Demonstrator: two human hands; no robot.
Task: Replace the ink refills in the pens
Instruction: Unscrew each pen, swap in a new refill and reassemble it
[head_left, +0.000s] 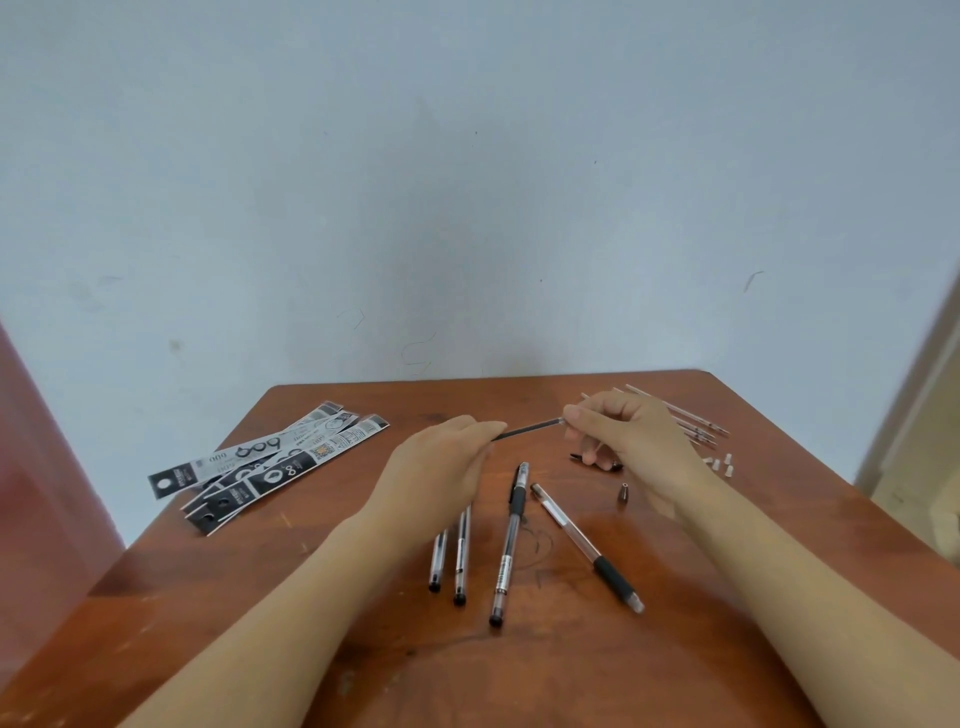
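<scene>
Black ink refill (527, 430) spans both hands: left hand (441, 462) pinches one end, right hand (628, 441) the other (above the wooden table (260, 597)).

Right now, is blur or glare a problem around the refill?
Head view: even, soft light, faint shadows; thin black ink refill between left hand and right hand fairly sharp; frame edges smear and bend; mild sheen on brown wooden table.
</scene>
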